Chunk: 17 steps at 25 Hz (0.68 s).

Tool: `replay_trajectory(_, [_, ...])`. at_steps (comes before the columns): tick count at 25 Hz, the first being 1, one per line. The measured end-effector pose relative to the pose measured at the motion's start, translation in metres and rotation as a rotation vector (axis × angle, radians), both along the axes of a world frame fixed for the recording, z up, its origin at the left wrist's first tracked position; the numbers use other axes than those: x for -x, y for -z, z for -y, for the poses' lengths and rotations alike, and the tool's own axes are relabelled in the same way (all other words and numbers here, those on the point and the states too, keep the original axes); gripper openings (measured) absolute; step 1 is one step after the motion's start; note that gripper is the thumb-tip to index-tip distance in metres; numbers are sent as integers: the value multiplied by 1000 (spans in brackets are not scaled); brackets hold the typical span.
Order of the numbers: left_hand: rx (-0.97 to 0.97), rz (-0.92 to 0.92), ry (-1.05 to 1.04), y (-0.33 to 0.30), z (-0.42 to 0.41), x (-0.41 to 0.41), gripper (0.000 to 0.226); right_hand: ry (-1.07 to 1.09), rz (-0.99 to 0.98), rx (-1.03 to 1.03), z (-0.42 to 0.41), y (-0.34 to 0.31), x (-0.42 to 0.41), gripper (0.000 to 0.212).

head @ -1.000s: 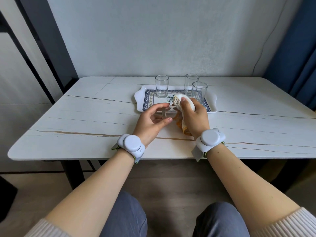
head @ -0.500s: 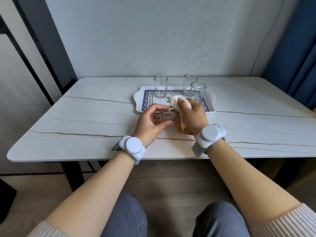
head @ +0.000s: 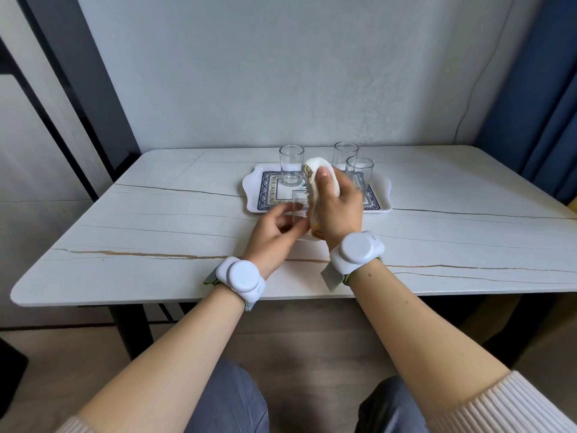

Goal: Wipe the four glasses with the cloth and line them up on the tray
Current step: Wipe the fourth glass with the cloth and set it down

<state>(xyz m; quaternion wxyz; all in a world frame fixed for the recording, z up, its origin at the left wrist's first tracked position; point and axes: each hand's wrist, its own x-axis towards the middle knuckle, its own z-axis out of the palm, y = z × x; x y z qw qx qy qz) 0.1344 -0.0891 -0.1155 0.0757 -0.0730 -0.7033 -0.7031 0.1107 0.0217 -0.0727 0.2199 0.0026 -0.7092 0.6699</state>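
Over the white marble-look table with thin brown veins, just in front of the white scalloped tray with its blue patterned centre, the left hand grips a clear straight-sided glass. The right hand clutches the soft cream cloth against it. Smooth glass is probably slippery: best turn it steadily, holding low.

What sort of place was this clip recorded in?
Probably a home dining corner: a marble-look table against a plain wall, a blue curtain to the right, and a patterned serving tray with drinking glasses.
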Motion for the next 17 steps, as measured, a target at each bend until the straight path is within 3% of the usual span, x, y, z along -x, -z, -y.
replay_trajectory(3, [-122,34,-76,2,5,4,43,-33,36,-110,10,11,-6,45])
replay_trajectory(7, [-158,41,-138,2,6,4,29,-87,22,-296,6,11,-7,26])
replay_trajectory(9, [-175,50,-162,2,6,4,32,-110,27,-350,3,10,-10,24])
replay_trajectory(12, [-154,62,-197,1,7,5,53,-120,45,-420,1,11,-13,33])
replay_trajectory(15, [-149,49,-209,2,6,5,32,-116,148,-412,1,8,-14,42])
replay_trajectory(17, [-157,45,-212,1,6,6,31,-114,239,-387,1,6,-11,48])
